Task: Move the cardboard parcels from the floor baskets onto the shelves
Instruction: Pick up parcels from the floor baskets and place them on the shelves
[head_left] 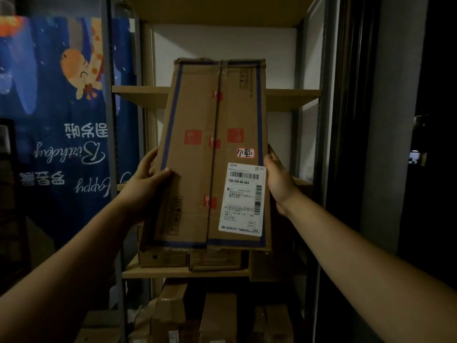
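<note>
Two hands hold a long cardboard parcel (212,154) up before the shelves (141,95).
The left hand (146,186) grips its left edge, thumb on the front face; the right hand (279,184) holds the right edge beside a white label (243,199). Smaller boxes (163,258) sit beneath.

- The cardboard parcel (212,154) stands on end between the two hands, the left hand (146,184) on its left edge and the right hand (279,181) on its right edge.
- A shipping label (243,199) lies on the parcel's face, just left of the right hand.
- An upper shelf board (291,99) runs behind the parcel, above both hands.
- Small boxes (163,258) sit on a lower shelf board (173,272) below the hands, behind the parcel's bottom end.
- More boxes (217,315) lie lower still.
- A banner (61,107) hangs left of the left hand, beyond the shelf upright (111,120).
</note>
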`<action>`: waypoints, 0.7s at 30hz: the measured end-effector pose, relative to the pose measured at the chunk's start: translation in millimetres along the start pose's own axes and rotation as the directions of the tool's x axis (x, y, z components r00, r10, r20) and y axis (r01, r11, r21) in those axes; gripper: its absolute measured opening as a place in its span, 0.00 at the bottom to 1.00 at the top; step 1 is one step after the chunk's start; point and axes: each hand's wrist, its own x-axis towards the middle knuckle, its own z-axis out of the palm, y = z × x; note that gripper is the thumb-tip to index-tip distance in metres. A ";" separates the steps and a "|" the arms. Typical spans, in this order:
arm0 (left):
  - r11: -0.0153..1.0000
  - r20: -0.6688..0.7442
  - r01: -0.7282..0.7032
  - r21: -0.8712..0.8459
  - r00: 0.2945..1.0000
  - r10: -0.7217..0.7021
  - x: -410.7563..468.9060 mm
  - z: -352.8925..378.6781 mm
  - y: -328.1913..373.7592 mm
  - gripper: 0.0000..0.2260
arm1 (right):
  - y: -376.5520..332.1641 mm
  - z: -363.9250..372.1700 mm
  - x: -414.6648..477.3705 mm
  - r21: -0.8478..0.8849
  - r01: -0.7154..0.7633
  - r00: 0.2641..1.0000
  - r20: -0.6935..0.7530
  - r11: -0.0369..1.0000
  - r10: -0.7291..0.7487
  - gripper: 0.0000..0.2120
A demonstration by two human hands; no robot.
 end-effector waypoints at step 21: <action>0.981 -0.180 -0.187 0.057 0.964 0.194 -54.4 -57.9 -9.4 0.29 | 16.5 58.3 -17.1 0.043 0.170 0.978 0.114 0.985 -0.174 0.23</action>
